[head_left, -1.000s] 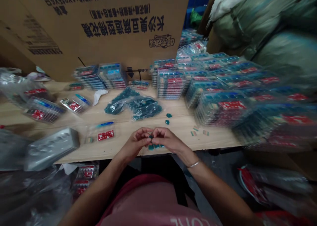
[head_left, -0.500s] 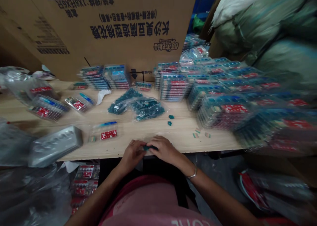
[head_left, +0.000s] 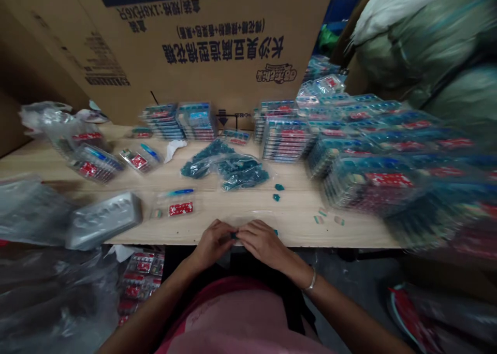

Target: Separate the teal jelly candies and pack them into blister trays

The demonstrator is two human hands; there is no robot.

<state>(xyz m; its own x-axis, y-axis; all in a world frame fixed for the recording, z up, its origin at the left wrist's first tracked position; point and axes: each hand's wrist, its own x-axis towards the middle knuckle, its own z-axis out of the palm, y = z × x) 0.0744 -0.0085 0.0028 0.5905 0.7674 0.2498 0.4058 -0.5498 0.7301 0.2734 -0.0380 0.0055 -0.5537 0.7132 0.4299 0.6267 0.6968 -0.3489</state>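
Observation:
At the table's near edge, my left hand and my right hand meet with fingers pinched together. A small dark teal piece shows between the fingertips; most of it is hidden. Another teal bit peeks out beside my right hand. Behind the fingers lies what looks like a clear plastic tray, its outline faint. Farther back rests a clear bag of teal pieces, with two loose teal pieces to its right. Several small pale-and-green pieces lie scattered on the right.
Stacks of filled clear packs crowd the right side. A clear pack with a blue pen and red card lies left of my hands, near a grey moulded tray. A large cardboard box stands behind the table.
The view has turned, so the scene sits farther right. My hands stay together at the table edge; the teal piece between them is more covered, and the clear tray behind them now shows.

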